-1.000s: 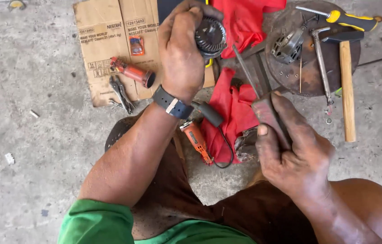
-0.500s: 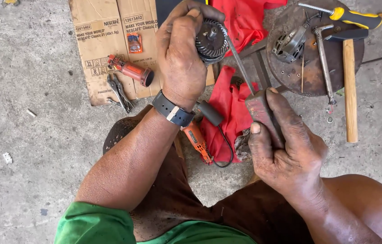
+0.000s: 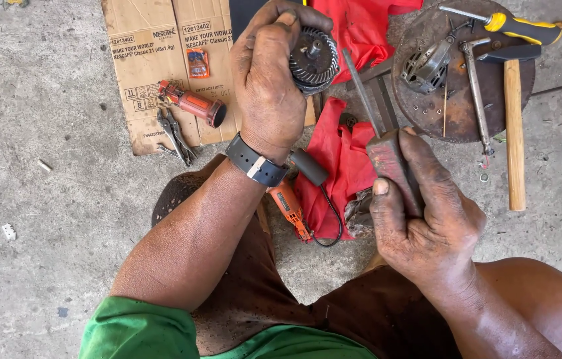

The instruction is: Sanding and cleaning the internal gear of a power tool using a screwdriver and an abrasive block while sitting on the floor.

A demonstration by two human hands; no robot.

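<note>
Left hand [image 3: 271, 86] wrapped around a dark finned motor rotor [image 3: 312, 58] raised over the flattened cardboard [image 3: 154, 60] on the concrete floor [image 3: 41, 199], right hand [image 3: 427, 213] gripping a red-handled screwdriver [image 3: 387, 139], shaft angled up beside the rotor, red cloth [image 3: 337, 166] beneath, wooden-handled hammer [image 3: 513, 126] well right

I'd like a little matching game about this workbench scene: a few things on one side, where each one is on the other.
Things:
1. dark finned motor part
2. screwdriver with dark red handle
3. pliers
4. hammer with wooden handle

Places:
A. lying on the flattened cardboard
B. gripped in the right hand
C. gripped in the left hand
D. at the right, across the edge of the rusty round plate

Pairs: 1-C, 2-B, 3-A, 4-D
</note>
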